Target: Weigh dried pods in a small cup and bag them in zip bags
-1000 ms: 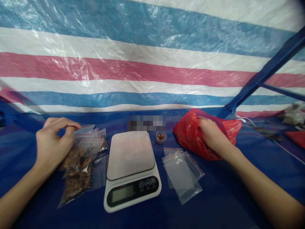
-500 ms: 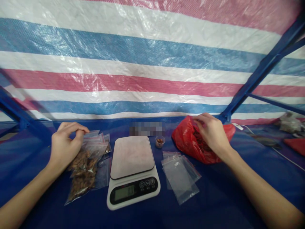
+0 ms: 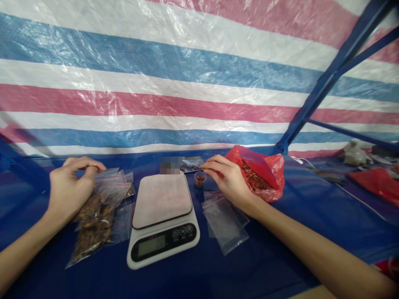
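Note:
A white digital kitchen scale point(image 3: 162, 220) sits in the middle of the blue table cover, its platform bare. My left hand point(image 3: 70, 187) rests with curled, pinched fingers on a pile of small zip bags filled with brown pieces point(image 3: 96, 220). My right hand point(image 3: 226, 178) hovers, fingers pinched together, just over a small plastic cup point(image 3: 200, 179) holding brown pieces behind the scale; whether it holds anything I cannot see. An open red plastic bag point(image 3: 264, 172) with more brown pieces lies right of that hand. Empty clear zip bags point(image 3: 224, 222) lie under my right wrist.
A striped blue, white and red tarp point(image 3: 156, 83) hangs behind the table. Blue metal frame bars point(image 3: 324, 87) rise at the right. More red bags point(image 3: 374, 182) and clutter lie at the far right. A small dark packet point(image 3: 191, 164) lies behind the scale.
My right hand has come out of the red bag and moved left to the small cup. My left hand has stayed on the filled bags. The view has shifted.

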### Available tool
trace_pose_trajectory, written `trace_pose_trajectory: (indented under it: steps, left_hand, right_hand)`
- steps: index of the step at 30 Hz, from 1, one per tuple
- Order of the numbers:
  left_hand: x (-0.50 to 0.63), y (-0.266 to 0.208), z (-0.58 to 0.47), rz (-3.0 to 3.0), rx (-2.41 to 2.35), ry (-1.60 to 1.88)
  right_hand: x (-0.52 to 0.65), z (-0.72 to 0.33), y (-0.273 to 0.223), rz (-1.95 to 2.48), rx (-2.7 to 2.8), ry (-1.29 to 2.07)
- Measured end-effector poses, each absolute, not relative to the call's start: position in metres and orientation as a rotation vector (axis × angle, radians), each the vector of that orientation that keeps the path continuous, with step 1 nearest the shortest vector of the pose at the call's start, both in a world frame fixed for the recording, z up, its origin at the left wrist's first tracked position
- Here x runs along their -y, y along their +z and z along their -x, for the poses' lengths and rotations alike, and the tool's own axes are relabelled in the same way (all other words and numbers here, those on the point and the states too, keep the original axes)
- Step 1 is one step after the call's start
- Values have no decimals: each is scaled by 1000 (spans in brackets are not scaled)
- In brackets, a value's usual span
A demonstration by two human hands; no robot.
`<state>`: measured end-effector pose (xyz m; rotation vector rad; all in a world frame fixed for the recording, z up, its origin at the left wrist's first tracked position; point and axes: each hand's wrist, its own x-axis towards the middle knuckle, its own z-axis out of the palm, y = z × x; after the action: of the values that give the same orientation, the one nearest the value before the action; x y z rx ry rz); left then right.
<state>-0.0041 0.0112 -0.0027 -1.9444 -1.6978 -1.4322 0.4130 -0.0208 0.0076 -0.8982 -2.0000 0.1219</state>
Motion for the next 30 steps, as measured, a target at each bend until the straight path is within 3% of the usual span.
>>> trace_pose_trajectory:
  steps: [18, 23, 27, 30]
  left_hand:
    - [-5, 10, -1, 1908, 1764, -1462]
    - [-5, 11, 1, 1927, 1725, -1451]
    - [-4, 12, -1, 1929, 1731, -1459]
    - [-5, 11, -2, 1914, 1751, -1454]
  right_hand:
    - [19, -409, 7, 767, 2209, 191]
    - [27, -416, 22, 787, 2129, 45]
    - [28, -457, 55, 1044, 1889, -266]
    - [17, -503, 68, 1465, 1889, -284]
